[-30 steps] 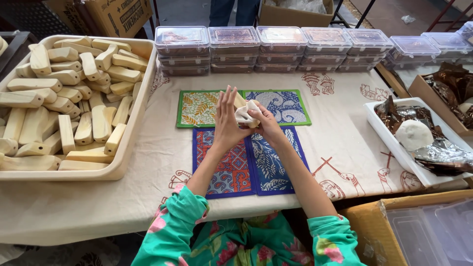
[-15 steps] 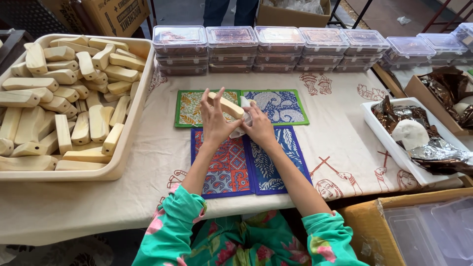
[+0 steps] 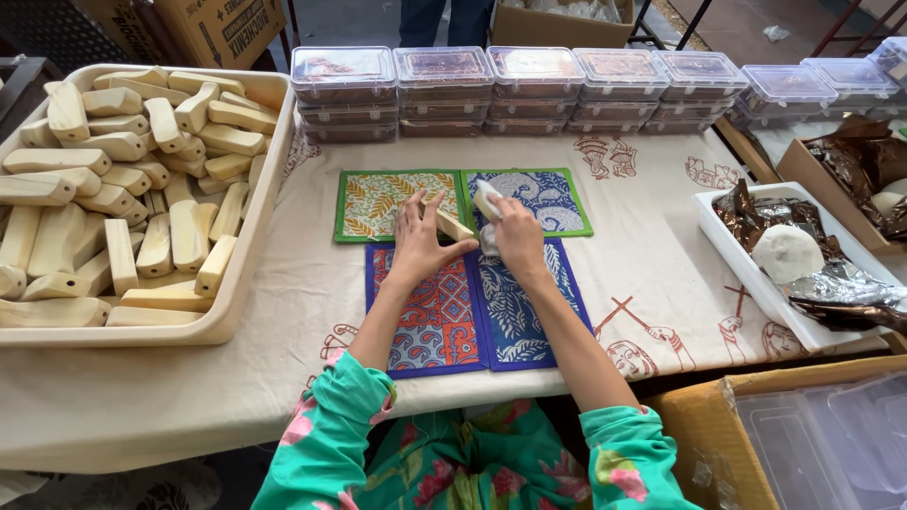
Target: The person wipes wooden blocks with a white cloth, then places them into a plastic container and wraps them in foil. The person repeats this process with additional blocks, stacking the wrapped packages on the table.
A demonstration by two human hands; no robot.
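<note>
My left hand [image 3: 419, 244] holds a pale wooden piece [image 3: 451, 224] above the patterned mats. My right hand [image 3: 517, 236] presses a small white cloth [image 3: 487, 201] against the end of that piece. Under both hands lie two blue-edged mats, a red-patterned mat [image 3: 427, 316] and a blue-patterned mat [image 3: 515, 321]. Behind them sit a green-edged leaf mat [image 3: 373, 203] and a green-edged blue mat [image 3: 553, 198].
A large cream tray [image 3: 248, 274] at the left is heaped with several wooden pieces [image 3: 113, 189]. Stacked clear lidded boxes [image 3: 529, 80] line the back. A white tray [image 3: 746, 264] at the right holds brown wrappers and a white lump [image 3: 787, 253]. Cardboard boxes stand around the table.
Both hands have come down closer to the mats with the wooden piece. The piece now lies flatter, and the white cloth has shifted to its right end.
</note>
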